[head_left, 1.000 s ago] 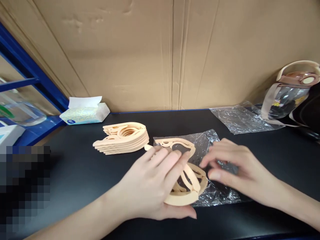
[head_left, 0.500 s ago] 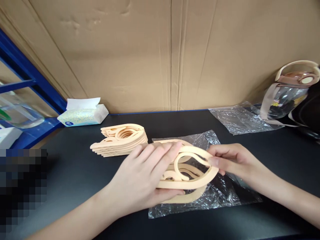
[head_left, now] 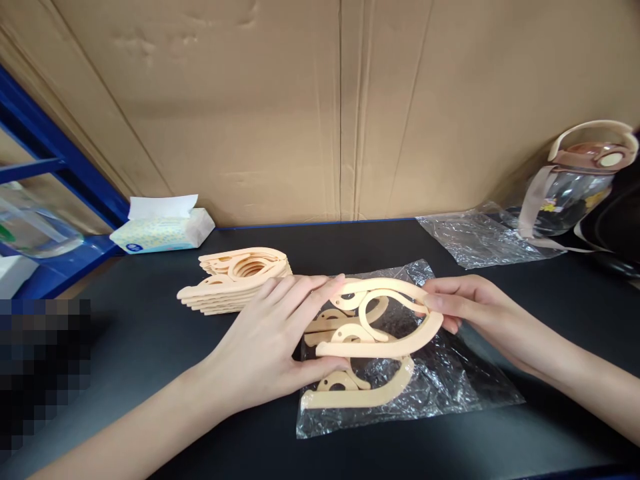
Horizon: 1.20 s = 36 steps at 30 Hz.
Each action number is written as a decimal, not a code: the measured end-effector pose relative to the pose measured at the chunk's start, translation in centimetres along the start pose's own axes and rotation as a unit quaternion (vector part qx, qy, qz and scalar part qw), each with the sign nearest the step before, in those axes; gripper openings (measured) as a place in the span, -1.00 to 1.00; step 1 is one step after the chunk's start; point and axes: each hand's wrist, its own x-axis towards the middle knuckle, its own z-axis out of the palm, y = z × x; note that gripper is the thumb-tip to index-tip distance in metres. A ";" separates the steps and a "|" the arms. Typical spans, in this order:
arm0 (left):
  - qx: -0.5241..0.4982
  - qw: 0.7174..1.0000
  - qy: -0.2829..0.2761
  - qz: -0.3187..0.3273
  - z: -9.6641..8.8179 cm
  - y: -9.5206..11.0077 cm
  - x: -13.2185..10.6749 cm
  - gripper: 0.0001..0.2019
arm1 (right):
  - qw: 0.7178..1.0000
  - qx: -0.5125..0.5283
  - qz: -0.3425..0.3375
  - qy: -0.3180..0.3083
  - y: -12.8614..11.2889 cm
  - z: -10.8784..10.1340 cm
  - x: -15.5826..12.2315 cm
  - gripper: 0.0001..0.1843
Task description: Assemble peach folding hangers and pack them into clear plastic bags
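I hold a beige folded plastic hanger (head_left: 400, 340) a little above a clear plastic bag (head_left: 450, 387). My left hand (head_left: 270, 347) grips its left end, thumb beneath and fingers on top. My right hand (head_left: 463, 307) pinches its right, curved end. Another beige hanger piece (head_left: 360, 397) lies on the bag just below the held one. A stack of several similar folded hangers (head_left: 235, 279) rests on the black table (head_left: 150, 353) to the left of my hands.
A tissue pack (head_left: 163, 230) sits at the back left beside a blue metal frame (head_left: 60, 147). A second clear bag (head_left: 480, 240) and a water bottle with a strap (head_left: 575, 187) lie at the back right. A cardboard wall (head_left: 320, 107) closes the back.
My right hand left the bag and took the hanger's right end. Both hands lifted that hanger off the bag, and another piece now lies uncovered below it.
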 end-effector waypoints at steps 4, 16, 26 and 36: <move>-0.004 1.000 0.003 0.001 0.0 -0.1 -0.2 -0.29 | 1.000 0.009 0.007 -0.010 0.2 -0.1 0.1 -0.59; 0.002 0.997 0.076 0.035 -0.3 0.2 -0.1 -0.37 | 0.941 -0.273 -0.200 0.033 0.3 1.0 -1.2 -0.36; -0.002 0.993 0.106 0.050 0.2 1.9 -0.3 -0.37 | 0.806 -0.485 -0.335 0.057 0.6 2.4 -1.4 -0.14; 0.060 0.996 0.053 0.024 0.3 0.4 0.0 -0.66 | 0.859 -0.497 -0.097 0.069 0.6 -6.5 -0.6 -0.19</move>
